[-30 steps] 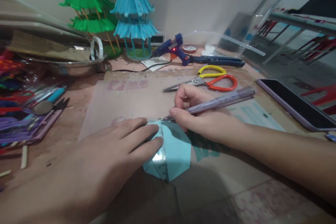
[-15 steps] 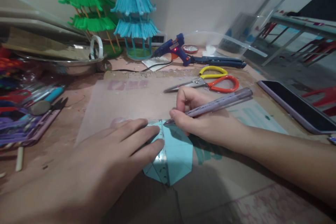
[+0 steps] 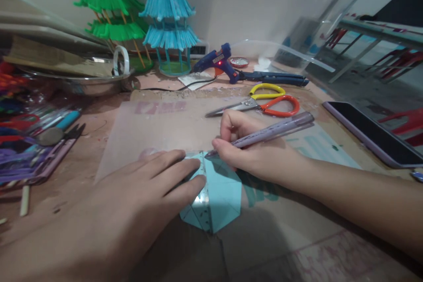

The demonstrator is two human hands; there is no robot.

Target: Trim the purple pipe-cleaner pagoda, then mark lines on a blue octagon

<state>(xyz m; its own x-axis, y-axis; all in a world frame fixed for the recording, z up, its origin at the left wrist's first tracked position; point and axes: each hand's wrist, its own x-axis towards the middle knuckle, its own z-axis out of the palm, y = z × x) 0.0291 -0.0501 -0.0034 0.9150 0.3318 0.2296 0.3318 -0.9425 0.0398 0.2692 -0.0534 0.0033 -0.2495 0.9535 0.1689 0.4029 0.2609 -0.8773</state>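
Observation:
A light-blue many-sided piece of paper lies on a cardboard sheet, with thin lines drawn across it. Over its left part lies a clear ruler, pressed down by the spread fingers of my left hand. My right hand grips a purple pen, its tip at the paper's upper edge beside the ruler. The left end of the ruler and part of the paper are hidden under my left fingers.
Scissors with yellow and orange handles lie beyond my right hand. Behind them rests a blue glue gun, its red light on. A phone lies at right. Blue and green tiered models stand at the back; pliers and pens crowd the left.
Hardly anything differs: the whole view has shifted very slightly. Both hands, the pen, the ruler and the paper keep their places relative to one another.

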